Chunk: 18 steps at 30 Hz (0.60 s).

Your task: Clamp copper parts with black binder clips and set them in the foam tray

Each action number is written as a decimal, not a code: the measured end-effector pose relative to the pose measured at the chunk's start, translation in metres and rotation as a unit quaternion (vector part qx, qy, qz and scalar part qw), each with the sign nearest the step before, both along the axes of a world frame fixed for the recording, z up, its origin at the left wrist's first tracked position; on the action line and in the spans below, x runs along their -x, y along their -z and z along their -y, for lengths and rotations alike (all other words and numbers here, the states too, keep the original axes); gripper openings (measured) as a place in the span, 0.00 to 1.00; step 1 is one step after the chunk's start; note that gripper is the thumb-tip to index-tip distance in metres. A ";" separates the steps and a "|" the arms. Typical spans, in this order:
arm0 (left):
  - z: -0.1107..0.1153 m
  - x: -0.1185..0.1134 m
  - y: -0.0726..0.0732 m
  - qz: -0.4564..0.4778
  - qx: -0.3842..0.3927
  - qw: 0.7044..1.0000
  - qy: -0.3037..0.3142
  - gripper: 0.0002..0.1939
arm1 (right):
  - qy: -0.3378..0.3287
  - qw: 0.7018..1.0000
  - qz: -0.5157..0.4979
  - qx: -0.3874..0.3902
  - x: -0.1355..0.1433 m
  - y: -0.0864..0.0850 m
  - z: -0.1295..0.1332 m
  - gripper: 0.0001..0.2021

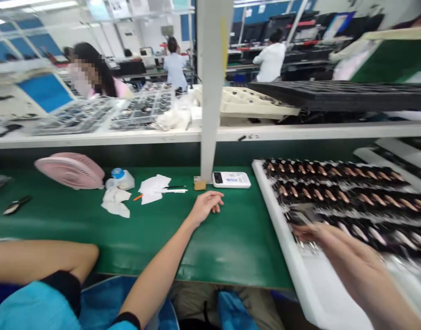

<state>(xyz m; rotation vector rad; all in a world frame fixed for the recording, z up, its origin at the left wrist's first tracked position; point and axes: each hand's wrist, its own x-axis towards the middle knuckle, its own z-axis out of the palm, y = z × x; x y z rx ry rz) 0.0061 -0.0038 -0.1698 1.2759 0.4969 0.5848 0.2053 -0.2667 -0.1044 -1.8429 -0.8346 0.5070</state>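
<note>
My left hand (206,206) rests on the green tabletop (231,247), fingers loosely bent and a little apart, holding nothing. Just beyond it are a white device with a dark display (232,179) and a small tan block (199,184). Over the left part of a white tray (277,233) on the right, my right hand (344,245) pinches a dark grey flat piece (303,213), blurred by motion. Rows of black pieces with shiny pinkish faces (334,195) fill the tray's far part; their exact kind is unclear.
A pink fan (71,170), a blue-capped bottle (123,178), crumpled tissue (116,201) and papers with pens (153,189) lie left. A white post (212,91) and shelf (155,140) stand ahead. A co-worker's bent arm (48,261) is at my left.
</note>
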 end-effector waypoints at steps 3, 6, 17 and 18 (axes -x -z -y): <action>0.001 0.004 0.003 0.003 0.010 1.000 -0.013 0.33 | -0.143 0.987 -0.068 0.022 0.029 0.000 -0.096 0.28; -0.003 0.005 0.008 0.007 0.035 0.999 -0.033 0.36 | -0.180 0.978 -0.106 0.022 0.054 0.012 -0.157 0.30; -0.022 -0.028 0.021 -0.025 0.073 0.994 -0.082 0.37 | -0.069 0.988 -0.140 0.006 0.035 0.076 -0.171 0.30; -0.022 -0.028 0.021 -0.036 0.078 0.993 -0.079 0.36 | -0.062 0.989 -0.136 0.014 0.032 0.081 -0.171 0.29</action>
